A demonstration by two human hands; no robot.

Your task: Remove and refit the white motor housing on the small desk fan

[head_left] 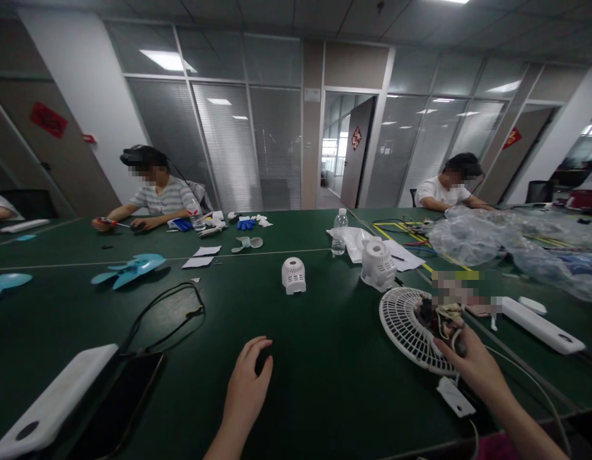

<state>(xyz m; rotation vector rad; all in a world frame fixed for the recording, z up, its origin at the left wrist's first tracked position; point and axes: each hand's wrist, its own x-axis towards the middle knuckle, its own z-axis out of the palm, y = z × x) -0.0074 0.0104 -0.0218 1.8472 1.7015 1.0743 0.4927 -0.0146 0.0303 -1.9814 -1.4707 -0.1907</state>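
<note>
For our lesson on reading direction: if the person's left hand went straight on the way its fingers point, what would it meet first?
Most likely the small white cover standing on the green table, ahead of the left hand; depth is unclear, so the hand might pass over it.
</note>
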